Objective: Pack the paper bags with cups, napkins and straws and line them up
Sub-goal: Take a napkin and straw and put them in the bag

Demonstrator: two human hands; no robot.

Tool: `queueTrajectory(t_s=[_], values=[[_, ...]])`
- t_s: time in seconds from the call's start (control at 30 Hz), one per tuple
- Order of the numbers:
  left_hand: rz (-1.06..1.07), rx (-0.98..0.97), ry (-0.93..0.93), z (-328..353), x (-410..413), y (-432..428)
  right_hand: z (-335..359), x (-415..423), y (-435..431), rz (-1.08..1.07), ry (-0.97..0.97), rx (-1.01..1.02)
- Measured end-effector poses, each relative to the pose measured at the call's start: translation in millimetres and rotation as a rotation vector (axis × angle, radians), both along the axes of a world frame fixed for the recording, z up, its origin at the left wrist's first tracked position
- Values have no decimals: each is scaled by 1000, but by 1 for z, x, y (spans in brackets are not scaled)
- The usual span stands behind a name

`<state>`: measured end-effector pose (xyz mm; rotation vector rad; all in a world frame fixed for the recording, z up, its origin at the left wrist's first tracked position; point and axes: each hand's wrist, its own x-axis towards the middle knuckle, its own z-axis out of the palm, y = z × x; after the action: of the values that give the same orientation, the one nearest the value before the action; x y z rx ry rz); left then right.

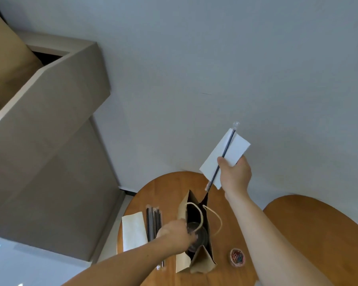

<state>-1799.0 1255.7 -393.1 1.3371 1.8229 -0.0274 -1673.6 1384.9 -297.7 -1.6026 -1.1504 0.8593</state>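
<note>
Nearest the lens, the left hand (174, 234) reaches into the mouth of the paper bag (183, 213), which stands open on the round wooden table (163, 186). Its fingers curl down at the rim of the clear cup (196, 238) already inside, but whether they grip the cup or the bag's edge I cannot tell. Higher up, the right hand (235, 174) pinches 1 white napkin (236, 149) and 1 dark straw (227, 147) together, the straw lying along the napkin, its lower tip just above the bag's far corner.

Judging from this, the cup step is done for this bag, and the napkin and straw are about to go in. That calls for lowering the pair beside the cup while the bag's mouth is kept open, and clear of the rope handles.

Spare straws (153, 223) and a napkin stack (133, 230) lie left of the bag; a small tub of paper clips (237, 257) sits to its right.
</note>
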Motion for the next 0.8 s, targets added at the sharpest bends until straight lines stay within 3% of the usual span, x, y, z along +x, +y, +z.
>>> queueTrajectory(t_s=[0.33, 0.8], values=[[193, -38, -228, 2, -12, -4, -66, -50, -57, 318, -517, -277], [238, -29, -255, -14, -27, -10, -159, -7, -87, 595, -654, -604]])
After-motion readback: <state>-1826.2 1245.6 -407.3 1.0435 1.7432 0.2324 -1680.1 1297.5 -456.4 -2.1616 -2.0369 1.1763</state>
